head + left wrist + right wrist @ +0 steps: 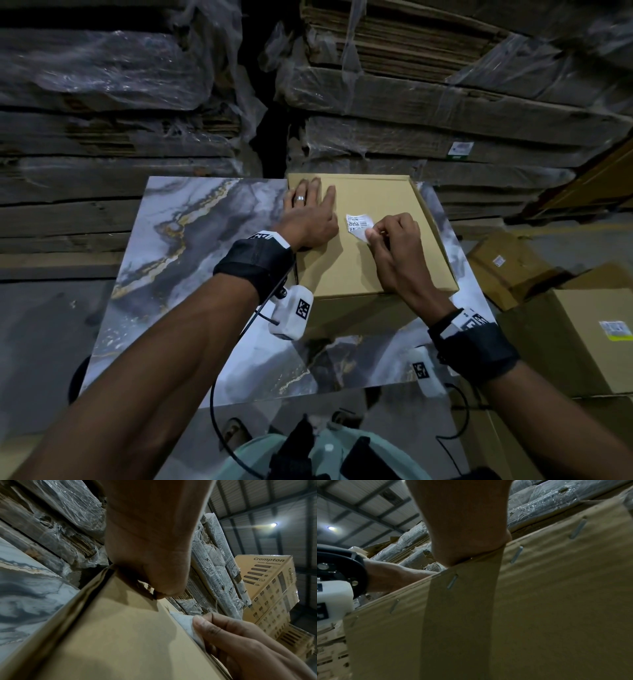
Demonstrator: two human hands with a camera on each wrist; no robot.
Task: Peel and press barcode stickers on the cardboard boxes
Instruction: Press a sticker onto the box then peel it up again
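Note:
A flat tan cardboard box (pixel 373 267) lies on the marble-patterned table (pixel 178 260). A white barcode sticker (pixel 358 222) sits on the box top, its near corner lifted. My right hand (pixel 394 246) pinches that lifted corner between thumb and fingers; the left wrist view shows the same pinch on the sticker (pixel 185 620). My left hand (pixel 311 212) rests flat on the box's far left corner, fingers spread, a ring on one finger. The right wrist view shows only the heel of the right hand against the stapled side of the box (pixel 539 601).
Wrapped stacks of flattened cardboard (pixel 411 102) stand right behind the table. More cardboard boxes (pixel 582 342) with labels sit on the floor to the right. Printed appliance cartons (pixel 267 588) are stacked farther off. The table's left half is bare marble.

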